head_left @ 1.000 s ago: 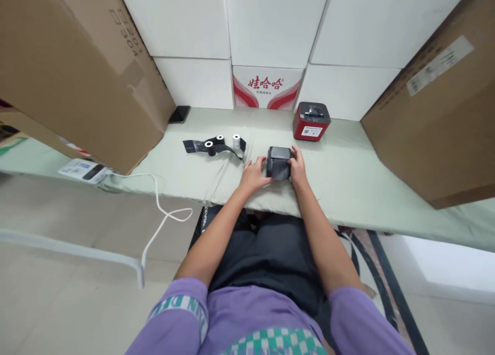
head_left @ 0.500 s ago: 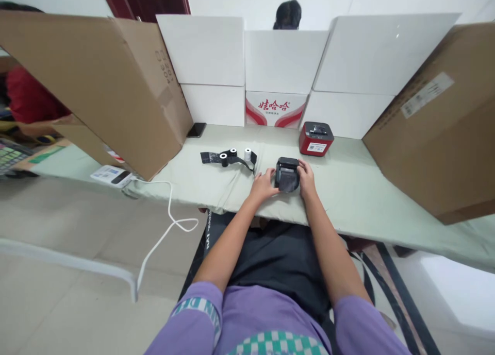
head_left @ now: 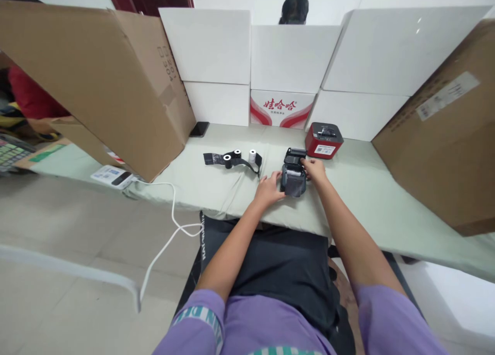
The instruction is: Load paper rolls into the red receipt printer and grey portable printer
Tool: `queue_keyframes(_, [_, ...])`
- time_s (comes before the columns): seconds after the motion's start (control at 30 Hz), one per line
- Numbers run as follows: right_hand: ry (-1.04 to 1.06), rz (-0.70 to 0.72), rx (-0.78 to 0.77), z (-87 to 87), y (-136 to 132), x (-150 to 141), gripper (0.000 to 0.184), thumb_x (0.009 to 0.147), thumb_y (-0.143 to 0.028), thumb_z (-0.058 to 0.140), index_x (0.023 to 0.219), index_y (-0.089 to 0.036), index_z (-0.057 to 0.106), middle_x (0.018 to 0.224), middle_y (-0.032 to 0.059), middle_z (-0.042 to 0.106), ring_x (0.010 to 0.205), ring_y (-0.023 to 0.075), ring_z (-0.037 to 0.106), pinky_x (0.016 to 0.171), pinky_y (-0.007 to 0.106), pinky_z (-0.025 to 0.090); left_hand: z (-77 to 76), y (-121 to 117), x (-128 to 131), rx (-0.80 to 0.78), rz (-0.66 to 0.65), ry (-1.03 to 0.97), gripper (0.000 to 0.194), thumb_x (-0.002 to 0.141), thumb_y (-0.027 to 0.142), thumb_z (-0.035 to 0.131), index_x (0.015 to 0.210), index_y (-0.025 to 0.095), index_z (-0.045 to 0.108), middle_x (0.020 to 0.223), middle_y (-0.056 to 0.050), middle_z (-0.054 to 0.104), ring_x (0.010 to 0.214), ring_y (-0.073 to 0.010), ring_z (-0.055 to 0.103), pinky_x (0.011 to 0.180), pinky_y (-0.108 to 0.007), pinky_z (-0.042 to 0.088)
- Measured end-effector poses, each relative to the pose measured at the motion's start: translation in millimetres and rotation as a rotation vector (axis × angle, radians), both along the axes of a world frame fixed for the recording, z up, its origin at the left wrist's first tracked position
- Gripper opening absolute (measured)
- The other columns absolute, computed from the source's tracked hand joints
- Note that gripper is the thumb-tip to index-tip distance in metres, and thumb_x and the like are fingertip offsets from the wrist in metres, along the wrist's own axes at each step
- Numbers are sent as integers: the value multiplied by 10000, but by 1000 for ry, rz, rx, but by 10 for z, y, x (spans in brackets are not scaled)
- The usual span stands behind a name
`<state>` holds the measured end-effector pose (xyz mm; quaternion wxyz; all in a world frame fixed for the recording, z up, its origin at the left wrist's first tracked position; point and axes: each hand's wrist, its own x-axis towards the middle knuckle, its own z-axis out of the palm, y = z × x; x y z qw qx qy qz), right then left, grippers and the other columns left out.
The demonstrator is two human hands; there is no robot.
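Note:
A small black portable printer (head_left: 294, 182) lies on the cloth-covered table with its hinged lid (head_left: 296, 154) swung up and back. A dark sheet or film covers the front of its body. My left hand (head_left: 269, 190) grips the printer's left side, thumb near the front corner. On the other side, my right hand (head_left: 315, 170) has its fingertips on the lid's right edge, near the hinge. To the left lie a loose black strip (head_left: 213, 159), black-sided rolls with white cores (head_left: 228, 162) and a white roll (head_left: 252, 156).
A red and black box-shaped device (head_left: 324, 140) stands behind my right hand. White cartons (head_left: 296, 56) wall off the back, with brown cardboard boxes (head_left: 147, 87) at either side. A phone (head_left: 199, 129) and a white device (head_left: 112, 176) with a cable lie left. A person's head (head_left: 294, 9) shows beyond.
The printer's lid has been raised and tipped back. My right hand has shifted from the printer's side to the lid, while my left stays at the left side.

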<state>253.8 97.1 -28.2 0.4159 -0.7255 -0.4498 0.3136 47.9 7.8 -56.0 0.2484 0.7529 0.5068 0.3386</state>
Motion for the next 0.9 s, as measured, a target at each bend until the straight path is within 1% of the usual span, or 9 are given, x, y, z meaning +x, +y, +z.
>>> queue_keyframes(0.1, [-193,-18,176,-17,-57,19,319,806,-473,685,652,-218,571,549,-19,525,580,165,529,613,306,493,-4,3,2,-17,-4,6,759,760,350,823,1415,262,451,1467,-91,646,1388,-271,592,1287,-482,286])
queue_keyframes(0.2, [-398,118,300,-27,-52,67,355,759,-528,723,647,-194,687,696,40,583,793,234,584,855,408,516,-11,9,5,-21,-7,7,780,755,357,824,1427,270,439,1468,-81,646,1383,-272,596,1291,-487,276])
queue_keyframes(0.27, [-488,229,325,-30,10,101,368,676,-563,808,661,-198,756,834,91,610,983,309,572,1000,501,468,-7,6,4,-22,-9,4,780,756,354,821,1430,274,438,1465,-76,649,1379,-273,598,1293,-484,272])
queue_keyframes(0.43, [-549,389,86,-52,243,127,382,386,-471,1012,614,-252,798,1027,142,576,1187,422,457,1137,633,327,23,-7,-4,-27,-11,0,757,763,318,806,1426,261,444,1481,-87,635,1381,-284,595,1289,-480,274])
queue_keyframes(0.53, [-510,434,60,-19,301,117,402,342,-444,1032,622,-266,805,1062,131,556,1195,417,453,1148,629,322,27,-6,-4,-31,-19,0,769,757,321,812,1427,253,440,1481,-88,636,1371,-285,604,1286,-485,276])
queue_keyframes(0.63, [-503,446,82,111,271,157,335,417,-371,1005,661,-252,809,1045,124,572,1184,408,481,1138,624,339,18,-3,0,-39,-7,10,763,760,339,811,1425,277,442,1478,-76,639,1380,-278,596,1285,-478,279])
queue_keyframes(0.77, [-511,468,263,340,173,217,140,709,-375,825,762,-246,818,989,113,629,1170,380,524,1124,614,362,2,4,4,-20,-1,1,739,776,378,807,1415,280,449,1478,-69,638,1392,-271,585,1284,-474,281])
queue_keyframes(0.83, [-549,467,299,424,116,163,114,731,-361,816,766,-252,819,1068,126,638,1230,410,487,1138,657,321,-5,9,5,-11,-5,-3,748,774,389,812,1415,266,446,1477,-77,639,1386,-273,590,1283,-479,277])
queue_keyframes(0.9, [-645,445,227,486,54,46,117,693,-341,862,765,-257,825,1219,140,607,1320,470,407,1147,719,247,-10,14,5,-12,-2,6,757,774,389,814,1419,256,442,1463,-83,650,1374,-273,600,1280,-479,276])
